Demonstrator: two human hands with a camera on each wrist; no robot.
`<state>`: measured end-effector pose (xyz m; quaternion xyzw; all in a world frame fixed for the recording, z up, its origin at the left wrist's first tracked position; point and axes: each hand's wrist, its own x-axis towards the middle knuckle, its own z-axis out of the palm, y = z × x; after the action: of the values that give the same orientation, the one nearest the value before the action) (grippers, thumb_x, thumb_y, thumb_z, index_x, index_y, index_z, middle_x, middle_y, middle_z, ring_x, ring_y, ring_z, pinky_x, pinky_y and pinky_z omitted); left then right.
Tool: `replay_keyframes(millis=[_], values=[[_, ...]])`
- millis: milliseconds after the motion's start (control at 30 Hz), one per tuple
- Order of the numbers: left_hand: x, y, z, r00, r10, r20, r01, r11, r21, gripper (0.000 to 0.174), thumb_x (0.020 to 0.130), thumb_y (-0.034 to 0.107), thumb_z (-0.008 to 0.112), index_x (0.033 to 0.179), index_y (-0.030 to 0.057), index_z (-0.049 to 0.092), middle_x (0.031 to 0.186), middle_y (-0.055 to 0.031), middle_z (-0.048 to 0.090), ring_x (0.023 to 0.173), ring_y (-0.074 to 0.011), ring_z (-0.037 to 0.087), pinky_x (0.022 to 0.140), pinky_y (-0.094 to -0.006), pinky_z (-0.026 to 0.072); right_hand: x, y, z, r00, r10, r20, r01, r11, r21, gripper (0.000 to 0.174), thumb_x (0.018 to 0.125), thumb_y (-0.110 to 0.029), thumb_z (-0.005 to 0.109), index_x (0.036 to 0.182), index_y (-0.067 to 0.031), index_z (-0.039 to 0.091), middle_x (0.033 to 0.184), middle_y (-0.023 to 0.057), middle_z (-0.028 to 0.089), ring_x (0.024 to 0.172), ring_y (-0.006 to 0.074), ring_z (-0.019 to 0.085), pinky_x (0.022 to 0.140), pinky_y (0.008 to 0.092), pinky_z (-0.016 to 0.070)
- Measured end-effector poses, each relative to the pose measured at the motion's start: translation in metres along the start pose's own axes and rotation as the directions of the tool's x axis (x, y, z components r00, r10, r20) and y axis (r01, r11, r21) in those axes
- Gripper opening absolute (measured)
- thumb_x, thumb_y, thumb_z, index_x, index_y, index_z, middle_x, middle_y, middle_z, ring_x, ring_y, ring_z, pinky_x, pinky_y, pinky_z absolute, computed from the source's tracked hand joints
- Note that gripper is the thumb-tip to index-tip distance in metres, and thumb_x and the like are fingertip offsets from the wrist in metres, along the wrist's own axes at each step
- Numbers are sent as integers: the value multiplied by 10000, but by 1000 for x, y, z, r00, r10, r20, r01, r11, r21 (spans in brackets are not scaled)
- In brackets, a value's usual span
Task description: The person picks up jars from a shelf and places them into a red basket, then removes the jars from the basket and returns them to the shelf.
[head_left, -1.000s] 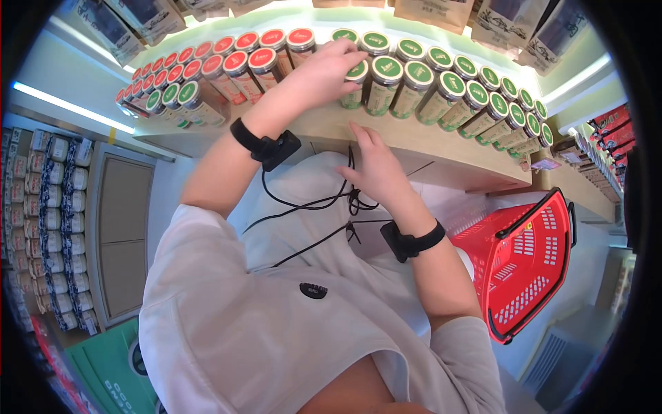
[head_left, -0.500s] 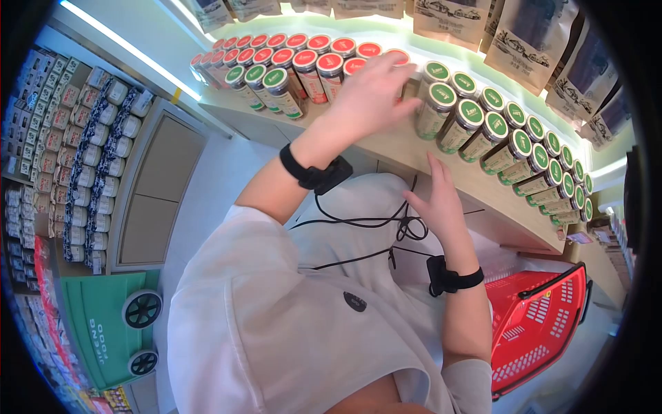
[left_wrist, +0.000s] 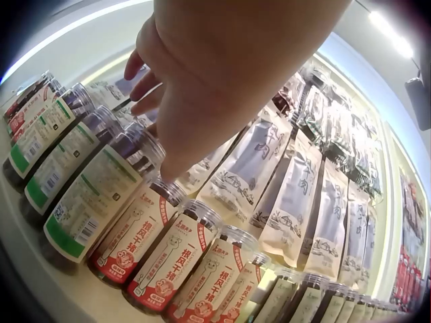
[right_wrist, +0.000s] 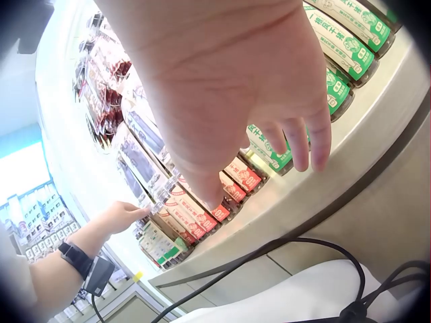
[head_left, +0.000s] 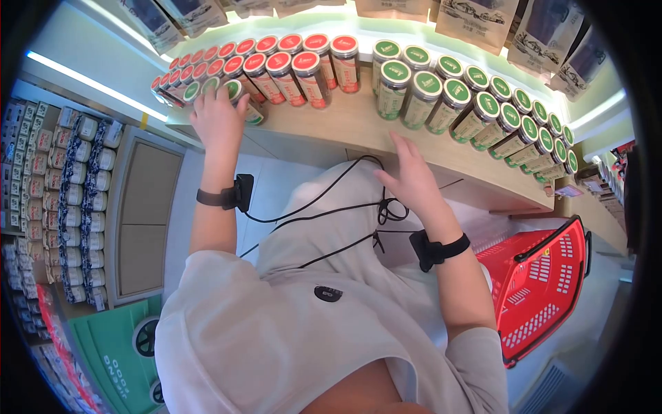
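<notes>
Your left hand (head_left: 217,119) lies with loose, uncurled fingers on the green-lidded jars (head_left: 236,88) at the left end of the shelf (head_left: 358,125); none is lifted yet. Your right hand (head_left: 412,178) hovers relaxed and empty by the shelf edge.

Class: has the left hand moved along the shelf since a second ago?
Yes. The left hand went left, from the green-lid jars at right, past the red-lid jars, to the row's left end.

I'm in a shop: rows of identical labelled jars (head_left: 303,72) fill the shelf (head_left: 345,127) along the top, sealed pouches (head_left: 476,17) hang behind them, and a red shopping basket (head_left: 552,276) sits lower right.
</notes>
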<state>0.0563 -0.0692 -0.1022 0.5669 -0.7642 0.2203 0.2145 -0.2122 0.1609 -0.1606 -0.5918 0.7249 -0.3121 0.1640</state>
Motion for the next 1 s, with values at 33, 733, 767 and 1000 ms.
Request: replay_keyframes(millis=[33, 733, 767, 1000], values=[[0, 0, 0, 999, -15, 38, 16, 999, -28, 528, 805, 426, 753, 1193, 83, 649, 1240, -116, 625, 1183, -301, 554, 931, -502, 433, 0, 1, 0, 1000, -10, -3, 10, 1000, 6, 787, 799, -236, 759, 1443, -12, 366, 1389, 238, 463, 1234, 401, 512, 1017, 429, 461], [0, 1, -86, 797, 565, 212, 237, 30, -971, 651, 750, 12, 726, 1356, -49, 496, 1321, -98, 467, 1282, -218, 478, 960, -339, 494, 8, -32, -1, 809, -21, 588, -587, 34, 809, 646, 979, -500, 526, 1434, -54, 418, 1363, 170, 514, 1010, 267, 655, 823, 363, 550], [0, 9, -83, 757, 634, 159, 239, -43, -970, 657, 747, 20, 727, 1359, -47, 495, 1342, -108, 458, 1288, -222, 473, 997, -350, 465, 8, -33, -3, 751, -237, 616, -659, -215, 721, 631, 1000, -519, 474, 1438, -70, 414, 1365, 163, 516, 960, 255, 669, 796, 359, 558], [7, 58, -73, 637, 760, 130, 471, -250, -846, 729, 786, 80, 715, 1440, -17, 409, 1480, -158, 414, 1360, -252, 413, 1130, -380, 326, 5, -13, 1, 843, -341, 416, -512, -270, 816, 500, 1015, -320, 520, 1431, -89, 367, 1273, 107, 560, 928, 203, 656, 779, 310, 559]])
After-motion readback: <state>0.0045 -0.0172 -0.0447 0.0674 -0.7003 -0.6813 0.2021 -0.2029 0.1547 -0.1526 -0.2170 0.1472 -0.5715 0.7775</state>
